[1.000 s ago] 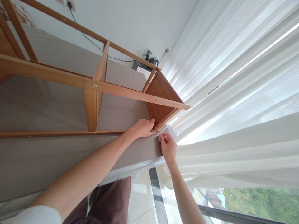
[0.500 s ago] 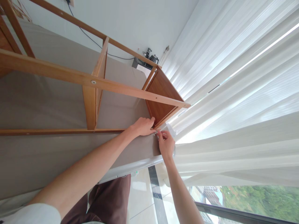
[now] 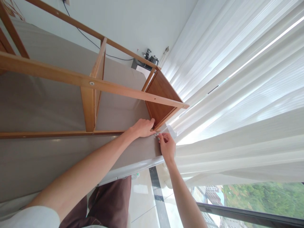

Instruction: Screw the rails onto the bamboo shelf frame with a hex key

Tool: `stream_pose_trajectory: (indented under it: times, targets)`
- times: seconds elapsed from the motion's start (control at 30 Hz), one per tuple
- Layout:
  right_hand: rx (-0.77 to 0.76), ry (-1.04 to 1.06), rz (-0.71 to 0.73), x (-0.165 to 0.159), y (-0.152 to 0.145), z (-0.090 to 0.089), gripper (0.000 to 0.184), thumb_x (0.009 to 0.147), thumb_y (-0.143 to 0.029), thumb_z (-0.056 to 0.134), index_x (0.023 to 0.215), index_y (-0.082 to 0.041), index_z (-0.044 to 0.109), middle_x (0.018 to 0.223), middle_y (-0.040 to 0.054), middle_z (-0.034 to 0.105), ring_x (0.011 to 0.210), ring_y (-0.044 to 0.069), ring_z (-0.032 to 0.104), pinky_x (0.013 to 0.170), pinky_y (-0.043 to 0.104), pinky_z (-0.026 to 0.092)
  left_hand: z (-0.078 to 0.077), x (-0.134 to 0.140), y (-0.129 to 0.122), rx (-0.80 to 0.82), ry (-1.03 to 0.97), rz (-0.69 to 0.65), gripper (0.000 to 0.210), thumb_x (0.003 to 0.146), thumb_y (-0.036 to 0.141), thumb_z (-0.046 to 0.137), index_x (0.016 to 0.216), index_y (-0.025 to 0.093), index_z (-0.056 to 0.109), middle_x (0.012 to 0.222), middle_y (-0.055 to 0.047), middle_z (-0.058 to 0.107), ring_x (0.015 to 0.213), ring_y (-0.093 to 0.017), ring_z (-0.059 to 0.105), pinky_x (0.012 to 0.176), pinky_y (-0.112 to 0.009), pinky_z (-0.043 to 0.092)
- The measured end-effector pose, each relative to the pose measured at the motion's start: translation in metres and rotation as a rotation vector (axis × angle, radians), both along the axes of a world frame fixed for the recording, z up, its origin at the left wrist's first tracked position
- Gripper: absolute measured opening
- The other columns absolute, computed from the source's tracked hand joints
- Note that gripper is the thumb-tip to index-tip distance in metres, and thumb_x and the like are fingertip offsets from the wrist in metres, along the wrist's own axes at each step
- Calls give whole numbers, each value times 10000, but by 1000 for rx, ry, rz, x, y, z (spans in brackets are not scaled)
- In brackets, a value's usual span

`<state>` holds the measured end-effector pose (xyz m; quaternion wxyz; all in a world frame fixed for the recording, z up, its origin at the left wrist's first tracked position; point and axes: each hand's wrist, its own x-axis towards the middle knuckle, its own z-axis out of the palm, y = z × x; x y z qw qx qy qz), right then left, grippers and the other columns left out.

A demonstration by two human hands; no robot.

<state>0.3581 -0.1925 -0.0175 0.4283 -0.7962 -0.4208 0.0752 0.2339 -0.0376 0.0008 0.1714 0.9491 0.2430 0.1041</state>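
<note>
A wooden shelf frame point(image 3: 133, 92) lies on its side on a grey-brown surface point(image 3: 71, 158). At the lower corner of its end panel point(image 3: 160, 90), my left hand point(image 3: 143, 127) closes round the frame, thumb on the inner side. Just to the right, my right hand point(image 3: 167, 145) is closed in a pinch on a small, thin metal piece point(image 3: 156, 135) at that same corner. Its exact kind is too small to make out. The two hands are close together, fingertips nearly meeting.
White curtains point(image 3: 237, 95) hang close on the right, beside a window point(image 3: 256, 199). A black cable point(image 3: 87, 38) runs along the wall behind the frame. Dark appliances point(image 3: 152, 58) stand beyond the far end. Tiled floor point(image 3: 142, 199) shows below the surface's edge.
The view has shifted slightly, so the frame and hands sit a little further left. Both hands stay at the same corner, and the small metal piece appears turned slightly.
</note>
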Motion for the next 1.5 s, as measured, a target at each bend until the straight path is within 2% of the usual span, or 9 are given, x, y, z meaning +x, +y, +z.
stream_pose_trajectory:
  times: [0.2,0.3,0.43,0.6,0.83,1.0,1.23,1.37,1.5]
  targets:
    - [-53,-305,12,-7,3,-6,357,997,-534,447,890,-256,644,824,12,751,686,202,662,674,306,447,-1,0,0,-7,-1,-7,468,939,582,512,1176,179,517,1054,-142,757,928,-334,739,740,-376,502]
    - [-70,-353,36,-10,4,-7,349,999,-513,447,892,-255,656,790,20,732,711,213,652,676,308,426,-1,0,1,-14,-3,-8,489,940,614,498,1169,182,517,1059,-144,755,928,-333,739,743,-377,503]
    - [-55,-286,-10,-8,7,-4,359,988,-538,462,885,-246,643,804,20,754,683,201,674,662,300,447,-3,2,1,-26,2,4,494,938,614,503,1184,185,513,1069,-147,753,958,-335,733,775,-385,506]
    - [-55,69,-35,6,12,3,400,880,-623,585,789,-235,619,786,18,785,547,192,669,599,303,493,-4,3,1,-23,14,10,495,928,592,528,1207,184,508,1065,-150,754,964,-336,732,786,-387,508]
    - [-8,87,-28,5,2,3,429,893,-636,567,829,-217,633,791,44,782,602,195,686,606,291,502,-3,2,0,7,10,10,481,937,556,518,1216,164,508,1038,-156,758,944,-349,733,768,-398,509]
    - [5,-22,-26,-4,0,-2,388,944,-606,529,858,-242,631,782,15,771,626,198,673,661,303,497,-1,1,-1,13,9,9,465,938,549,510,1189,158,516,1040,-171,756,933,-359,733,752,-401,512]
    - [-83,-345,6,-6,3,-7,370,1020,-525,418,937,-257,660,831,10,756,672,191,664,650,284,443,-2,1,1,-1,-6,-2,487,943,597,500,1173,168,515,1016,-154,758,921,-349,739,760,-393,512]
    - [-111,-394,8,-6,2,-13,379,1023,-500,415,954,-244,686,770,20,725,670,195,652,643,284,402,-4,2,2,-1,-8,-4,509,944,616,494,1180,166,514,1044,-159,756,936,-350,738,755,-388,510]
    - [-126,-406,12,-7,4,-10,338,1008,-479,453,926,-246,684,771,14,734,628,182,638,623,276,391,-4,2,2,2,-6,-4,518,946,631,485,1183,172,513,1064,-156,757,950,-344,738,753,-380,507]
